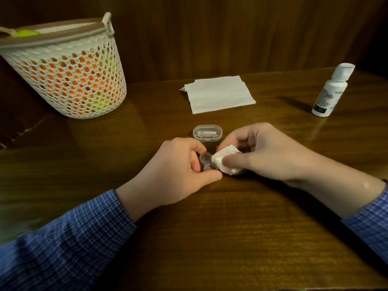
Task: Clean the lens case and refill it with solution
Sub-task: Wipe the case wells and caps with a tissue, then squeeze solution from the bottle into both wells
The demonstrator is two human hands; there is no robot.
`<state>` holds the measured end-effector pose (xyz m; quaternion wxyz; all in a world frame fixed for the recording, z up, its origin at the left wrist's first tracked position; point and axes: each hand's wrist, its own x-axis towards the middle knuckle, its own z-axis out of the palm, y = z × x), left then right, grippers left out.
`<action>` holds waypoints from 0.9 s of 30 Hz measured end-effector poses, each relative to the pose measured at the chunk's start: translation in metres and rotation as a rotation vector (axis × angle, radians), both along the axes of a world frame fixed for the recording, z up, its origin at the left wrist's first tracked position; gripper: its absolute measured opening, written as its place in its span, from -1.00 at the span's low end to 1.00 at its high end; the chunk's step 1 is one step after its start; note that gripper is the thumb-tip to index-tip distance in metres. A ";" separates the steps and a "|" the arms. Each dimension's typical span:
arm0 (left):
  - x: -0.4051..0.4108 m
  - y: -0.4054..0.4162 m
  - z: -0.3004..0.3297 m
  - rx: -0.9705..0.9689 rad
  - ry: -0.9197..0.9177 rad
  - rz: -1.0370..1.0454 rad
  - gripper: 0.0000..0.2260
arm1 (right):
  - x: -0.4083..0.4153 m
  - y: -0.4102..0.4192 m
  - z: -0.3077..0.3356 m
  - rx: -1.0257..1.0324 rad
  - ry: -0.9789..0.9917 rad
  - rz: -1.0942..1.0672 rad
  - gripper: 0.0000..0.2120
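Sleeves (69, 234) nearest, over bench (210, 227). Left hand (176, 175) pinches case (206, 163), steadying it low over bench. Right hand (266, 152) grips folded tissue (225, 161) against case. Advice: press tissue into each well, twist, keep left grip firm. Bottle (330, 91) far right, capped.

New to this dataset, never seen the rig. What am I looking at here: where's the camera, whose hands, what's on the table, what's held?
No robot: a person works bare-handed, and the one camera sits on their head, looking forward and down. The left hand holds a small clear lens case just above the wooden table. The right hand pinches a wad of white tissue against it, apparently wiping. Behind the hands lie a clear oval box, a flat tissue sheet, a white solution bottle at right and a mesh basket at left.
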<state>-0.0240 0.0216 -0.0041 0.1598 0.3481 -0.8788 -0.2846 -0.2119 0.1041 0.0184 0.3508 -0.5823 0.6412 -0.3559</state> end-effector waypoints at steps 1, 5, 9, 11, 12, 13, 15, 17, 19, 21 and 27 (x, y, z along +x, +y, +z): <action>0.000 0.000 0.000 0.008 0.000 0.005 -0.52 | -0.005 0.000 0.002 0.016 -0.073 -0.011 -0.81; -0.004 0.006 -0.002 -0.008 -0.042 0.042 -0.57 | -0.027 -0.008 0.012 0.020 -0.334 -0.137 -0.80; -0.013 0.012 -0.006 -0.200 -0.106 0.072 -0.45 | -0.059 -0.046 0.015 -0.020 -0.316 -0.396 -0.74; -0.019 0.013 -0.007 -0.306 -0.120 0.073 -0.42 | -0.069 -0.074 0.014 -0.022 -0.223 -0.443 -0.69; -0.022 0.014 -0.007 -0.346 -0.122 0.074 -0.41 | -0.072 -0.087 0.013 -0.019 -0.168 -0.440 -0.68; -0.025 0.013 -0.008 -0.374 -0.123 0.077 -0.40 | -0.074 -0.100 0.010 -0.013 -0.125 -0.423 -0.68; -0.029 0.012 -0.011 -0.408 -0.118 0.092 -0.37 | -0.076 -0.123 0.001 0.012 -0.033 -0.387 -0.71; -0.029 0.013 -0.013 -0.428 -0.099 0.108 -0.35 | -0.075 -0.136 -0.008 0.035 0.247 -0.411 -0.73; -0.027 0.013 -0.014 -0.416 -0.077 0.108 -0.34 | -0.073 -0.136 -0.011 -0.019 0.550 -0.482 -0.76; -0.023 0.011 -0.015 -0.389 -0.065 0.090 -0.38 | -0.071 -0.119 -0.008 -0.134 0.600 -0.517 -0.82; -0.016 0.005 -0.014 -0.358 -0.076 -0.003 -0.50 | -0.090 -0.005 -0.006 -0.267 0.322 -0.559 -0.87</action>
